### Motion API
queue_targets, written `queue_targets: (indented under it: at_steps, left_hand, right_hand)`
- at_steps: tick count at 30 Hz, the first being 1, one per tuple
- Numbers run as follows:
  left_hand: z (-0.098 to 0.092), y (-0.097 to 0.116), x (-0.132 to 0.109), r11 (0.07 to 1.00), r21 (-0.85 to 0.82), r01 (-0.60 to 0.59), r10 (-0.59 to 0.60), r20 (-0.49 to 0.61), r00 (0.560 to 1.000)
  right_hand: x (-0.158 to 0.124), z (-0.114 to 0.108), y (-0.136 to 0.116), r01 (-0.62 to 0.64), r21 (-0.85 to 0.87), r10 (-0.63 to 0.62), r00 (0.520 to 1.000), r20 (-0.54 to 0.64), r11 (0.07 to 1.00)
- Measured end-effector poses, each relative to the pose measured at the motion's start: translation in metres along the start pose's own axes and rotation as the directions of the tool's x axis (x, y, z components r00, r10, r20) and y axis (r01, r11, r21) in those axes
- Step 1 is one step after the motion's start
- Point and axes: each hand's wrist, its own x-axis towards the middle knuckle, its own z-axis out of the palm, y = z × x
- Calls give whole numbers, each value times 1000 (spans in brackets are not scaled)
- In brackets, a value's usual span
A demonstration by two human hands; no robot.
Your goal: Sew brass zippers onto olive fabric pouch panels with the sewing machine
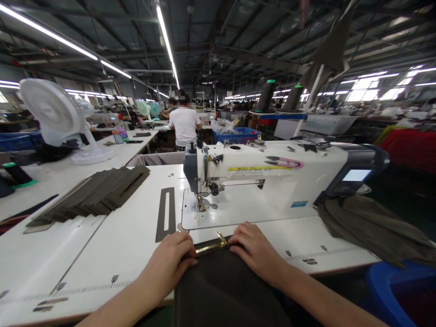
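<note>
A dark fabric piece with a brass zipper along its far edge lies at the front of the white sewing table. My left hand rests on the fabric's left top corner, fingers curled over the zipper end. My right hand lies flat on the fabric just right of the zipper pull, fingers together. Both hands sit in front of the white sewing machine, whose needle and presser foot stand a short way beyond them.
A stack of dark slotted fabric strips lies at left, one single strip beside the machine bed. Pink snips rest on the machine top. Dark cloth drapes at right. A white fan and a person in white are behind.
</note>
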Motion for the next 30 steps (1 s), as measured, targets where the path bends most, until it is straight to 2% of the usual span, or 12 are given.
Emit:
queue_targets:
  at_steps: [2,6,9,11,15,18,20,22,24,27,30]
  left_hand:
    - [-8,3,3,998,-60,-4,4,5,1000]
    - [-38,17,12,977,-215,9,-8,5,1000]
    - [-53,27,18,977,-200,72,-72,7,997]
    - [-53,31,19,983,-172,68,-69,2,998]
    - [-47,37,14,989,-145,35,-33,11,999]
    - [-48,37,7,989,-144,26,-27,-8,1000]
    - [-52,35,5,987,-160,26,-33,-37,999]
    - [-58,33,6,982,-187,25,-31,-29,999]
    - [-62,31,11,972,-221,75,-65,51,997]
    - [-63,30,22,955,-225,193,-154,181,971]
    - [-62,33,35,952,-258,163,-108,214,971]
  right_hand:
    - [2,-11,-9,21,-23,-20,999,32,1000]
    - [10,-56,-33,89,72,-92,995,42,993]
    - [13,-72,-39,46,116,-52,997,50,992]
    - [11,-63,-36,-14,128,4,997,82,992]
    - [5,-20,-25,-99,163,88,993,74,982]
    - [2,-5,-28,-33,133,33,999,3,991]
    - [2,-12,-35,30,77,-28,999,-18,997]
    - [5,-29,-43,22,91,-28,998,62,996]
    - [11,-49,-47,-75,139,48,980,193,987]
    - [20,-73,-42,-189,135,138,939,316,973]
    - [28,-89,-29,-268,207,160,891,425,941]
